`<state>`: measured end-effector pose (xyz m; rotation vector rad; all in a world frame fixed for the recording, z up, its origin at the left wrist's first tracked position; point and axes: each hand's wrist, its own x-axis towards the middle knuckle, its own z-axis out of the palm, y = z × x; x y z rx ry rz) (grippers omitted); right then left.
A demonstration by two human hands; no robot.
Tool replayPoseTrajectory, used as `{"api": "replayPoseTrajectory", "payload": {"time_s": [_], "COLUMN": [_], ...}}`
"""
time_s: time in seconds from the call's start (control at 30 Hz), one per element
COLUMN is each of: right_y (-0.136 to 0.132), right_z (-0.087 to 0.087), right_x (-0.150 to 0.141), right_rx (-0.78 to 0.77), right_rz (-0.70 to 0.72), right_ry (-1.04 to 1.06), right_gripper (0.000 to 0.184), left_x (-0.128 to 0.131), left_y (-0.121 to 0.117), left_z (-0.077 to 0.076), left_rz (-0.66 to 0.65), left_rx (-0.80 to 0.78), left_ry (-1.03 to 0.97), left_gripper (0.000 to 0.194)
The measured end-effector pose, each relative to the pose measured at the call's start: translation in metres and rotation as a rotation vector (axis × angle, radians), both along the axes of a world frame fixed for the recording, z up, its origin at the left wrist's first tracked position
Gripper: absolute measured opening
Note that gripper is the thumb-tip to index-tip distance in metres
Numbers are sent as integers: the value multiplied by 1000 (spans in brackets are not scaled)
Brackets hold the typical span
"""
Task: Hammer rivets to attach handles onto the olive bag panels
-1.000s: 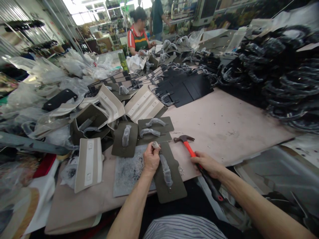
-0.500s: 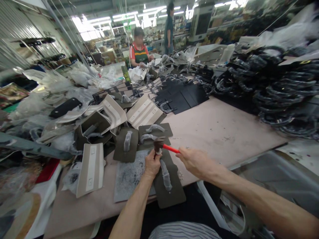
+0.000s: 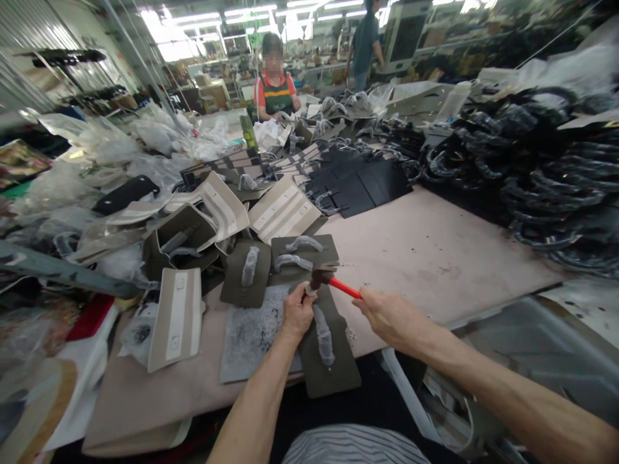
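My right hand (image 3: 384,314) is closed round the red handle of a claw hammer (image 3: 344,287). The hammer's dark head is at the top of a short metal punch (image 3: 310,291), which my left hand (image 3: 296,310) grips upright. Under the punch lies an olive-green bag panel (image 3: 333,367) with a plastic-wrapped handle (image 3: 324,336) along its middle. The punch's lower end is hidden by my fingers. Left of the panel is a grey, scuffed metal-looking plate (image 3: 246,335), partly covered by my left forearm.
More olive panels with wrapped handles (image 3: 249,270) lie just beyond. Beige folded panels (image 3: 283,209) are heaped to the left, black panels (image 3: 360,177) farther back. Wrapped black handles (image 3: 546,167) pile up at right. A co-worker (image 3: 275,90) sits across the table (image 3: 425,258).
My right hand has swung the hammer leftward from beside the panel onto the punch top. My left hand has kept the punch in place. The view has shifted slightly, and a person behind has moved right.
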<state>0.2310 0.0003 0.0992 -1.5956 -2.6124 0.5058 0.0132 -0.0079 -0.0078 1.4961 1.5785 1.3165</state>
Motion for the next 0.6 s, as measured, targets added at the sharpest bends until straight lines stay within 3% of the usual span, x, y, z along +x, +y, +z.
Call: {"api": "replayPoseTrajectory", "payload": {"time_s": [0.1, 0.2, 0.3, 0.43, 0.53, 0.6], "right_y": [11, 17, 17, -4, -30, -40], "right_z": [-16, -46, -68, -55, -44, -48], "right_x": [15, 28, 28, -12, -59, -83], "right_rx": [-114, -199, -97, 130, -69, -236], "right_rz": [-66, -162, -226, -164, -25, -14], "right_ry": [19, 17, -58, 201, 313, 116], "right_gripper": [33, 35, 32, 45, 49, 38], "left_x": [1, 0, 0, 0, 2, 2], "left_y": [-1, -1, -2, -3, -3, 1], "left_z": [2, 3, 5, 9, 9, 6], "left_rz": [7, 4, 10, 26, 52, 88], "left_rx": [11, -3, -12, -18, -30, -55], "left_ry": [-8, -12, -26, -24, -52, -128], "left_gripper": [16, 17, 16, 14, 12, 10]}}
